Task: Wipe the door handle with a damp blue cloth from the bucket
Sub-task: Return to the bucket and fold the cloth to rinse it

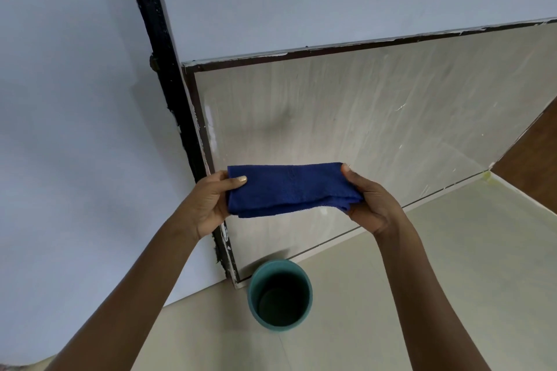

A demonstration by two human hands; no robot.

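A plain indoor room, likely a home: pale painted walls [69,99], a black door frame [168,69], beige tiled floor [391,295], tiled skirting [346,129].

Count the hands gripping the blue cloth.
2: the left hand pinches the left end of the blue cloth; the right hand grips its right end.

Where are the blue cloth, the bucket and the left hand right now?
blue cloth [289,188]: head view, middle of the folded cloth stretched between both hands.
bucket [252,286]: head view, left part of its teal rim, on the floor below the cloth.
left hand [211,205]: head view, palm gripping the cloth's left end.
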